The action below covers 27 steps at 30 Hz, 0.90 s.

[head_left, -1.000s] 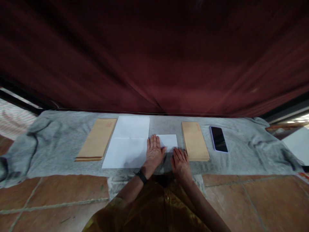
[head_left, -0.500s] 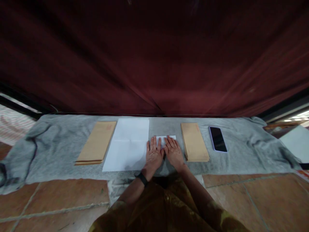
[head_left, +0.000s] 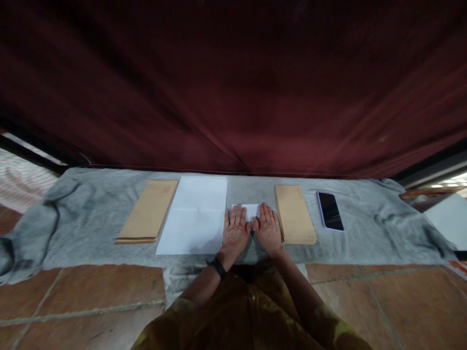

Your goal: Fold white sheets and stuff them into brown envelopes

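Observation:
A small white piece of paper, apparently folded [head_left: 251, 211], lies on the grey cloth in front of me, mostly covered by my hands. My left hand [head_left: 235, 232] presses flat on its left part, fingers stretched forward. On its right part my right hand [head_left: 268, 231] lies flat too, the fingers stretched out. Between the two hands a strip of the paper shows. Large white sheets [head_left: 197, 216] with a crease across the middle lie just left of my left hand. A stack of brown envelopes [head_left: 296, 214] is close beside my right hand.
Another stack of brown envelopes [head_left: 148, 211] lies left of the white sheets. A phone [head_left: 331, 211] in a light purple case rests at the right. The grey cloth [head_left: 372, 218] is wrinkled toward its ends. Behind it hangs a dark red curtain [head_left: 255, 97].
My hands have slid apart over the small paper, the right one moving rightward toward the envelopes. More of the paper shows between them. The view has shifted slightly.

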{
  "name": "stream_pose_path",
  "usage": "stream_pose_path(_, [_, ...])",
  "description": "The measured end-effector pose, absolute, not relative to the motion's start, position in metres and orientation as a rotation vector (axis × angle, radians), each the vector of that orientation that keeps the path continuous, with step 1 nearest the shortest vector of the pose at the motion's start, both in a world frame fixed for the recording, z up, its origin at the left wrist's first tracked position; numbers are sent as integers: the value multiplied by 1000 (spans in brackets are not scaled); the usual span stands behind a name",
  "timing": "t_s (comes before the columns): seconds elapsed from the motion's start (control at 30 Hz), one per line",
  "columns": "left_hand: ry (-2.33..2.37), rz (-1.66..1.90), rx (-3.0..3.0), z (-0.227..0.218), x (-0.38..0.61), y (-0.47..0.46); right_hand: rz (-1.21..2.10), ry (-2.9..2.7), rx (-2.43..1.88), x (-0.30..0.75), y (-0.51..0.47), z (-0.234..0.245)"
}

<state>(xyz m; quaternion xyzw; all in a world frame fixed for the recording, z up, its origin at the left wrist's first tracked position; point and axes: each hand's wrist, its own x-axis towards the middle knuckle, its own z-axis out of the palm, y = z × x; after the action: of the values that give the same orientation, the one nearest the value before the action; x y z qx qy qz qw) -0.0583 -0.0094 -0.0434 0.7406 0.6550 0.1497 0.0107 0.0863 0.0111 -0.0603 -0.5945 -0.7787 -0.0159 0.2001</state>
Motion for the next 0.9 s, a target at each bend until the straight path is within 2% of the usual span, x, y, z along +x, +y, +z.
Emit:
stream_pose_path(0.5, [2101, 403, 2268, -39, -64, -39, -82, -2161, -1675, 90, 7, -61])
stream_pose_path(0.9, [1957, 285, 2377, -35, -68, -80, -39, -2137, -1676, 89, 5, -58])
